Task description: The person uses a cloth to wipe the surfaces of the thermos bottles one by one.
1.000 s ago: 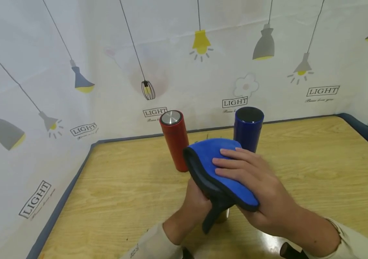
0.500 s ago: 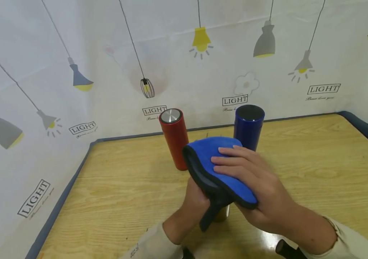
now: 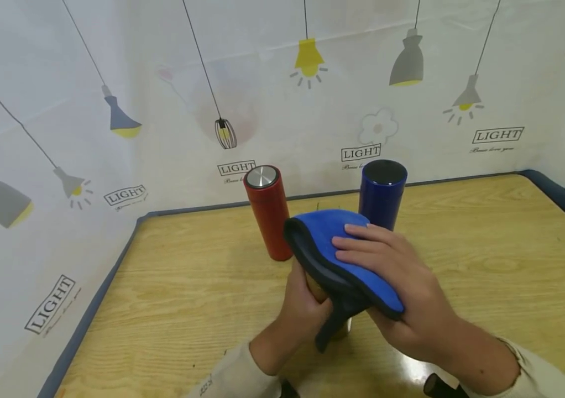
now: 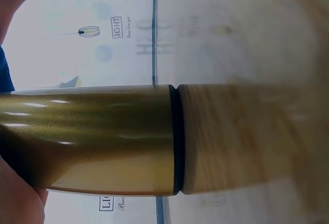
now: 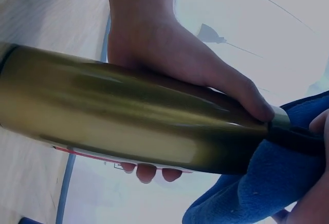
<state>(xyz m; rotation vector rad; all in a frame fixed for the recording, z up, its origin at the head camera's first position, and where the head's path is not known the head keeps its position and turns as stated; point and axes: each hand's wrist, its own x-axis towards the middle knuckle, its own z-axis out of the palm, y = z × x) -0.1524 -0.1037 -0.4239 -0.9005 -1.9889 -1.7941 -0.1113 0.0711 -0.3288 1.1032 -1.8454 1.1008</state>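
A gold vacuum flask (image 5: 128,116) stands upright, and its base meets the table with its reflection below in the left wrist view. My left hand (image 3: 302,309) grips the flask's upper body, thumb along one side and fingertips showing on the other in the right wrist view. A blue cloth with black edging (image 3: 324,229) drapes over the flask's top, hiding it in the head view. My right hand (image 3: 402,282) holds this cloth against the top, fingers spread across the blue side and thumb beneath. One dark corner of the cloth hangs down toward me.
Behind my hands a red flask (image 3: 268,215) with a steel lid stands upright at left. A dark blue flask (image 3: 382,193) stands at right, partly behind the cloth. The wooden table (image 3: 188,298) ends at a white printed backdrop (image 3: 282,110).
The cloth and my right hand have shifted slightly right over the flask's top, uncovering a little more gold beside my left thumb. My left hand keeps its grip; the standing flasks stay put.
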